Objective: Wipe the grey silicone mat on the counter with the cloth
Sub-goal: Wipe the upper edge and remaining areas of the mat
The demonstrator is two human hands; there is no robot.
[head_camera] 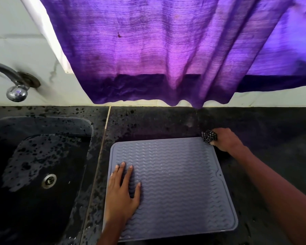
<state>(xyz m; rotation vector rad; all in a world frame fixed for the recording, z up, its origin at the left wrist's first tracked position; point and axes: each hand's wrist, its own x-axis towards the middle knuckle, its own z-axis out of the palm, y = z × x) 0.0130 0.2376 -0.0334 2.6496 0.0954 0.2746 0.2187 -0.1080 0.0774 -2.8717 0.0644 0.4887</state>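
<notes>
We look down past a purple curtain [166,50] hanging over the wall onto a dark speckled counter [254,124]. A black sink [25,174] is set into its left part, a metal tap [16,85] above it. Right of the sink lies the grey silicone mat [175,183], flat, its wavy ribs facing up. Our left hand [122,191] rests flat on the mat's left side, fingers spread apart. Our right hand [226,138] is closed around a checked cloth [209,136], bunched up at the mat's far right corner.
</notes>
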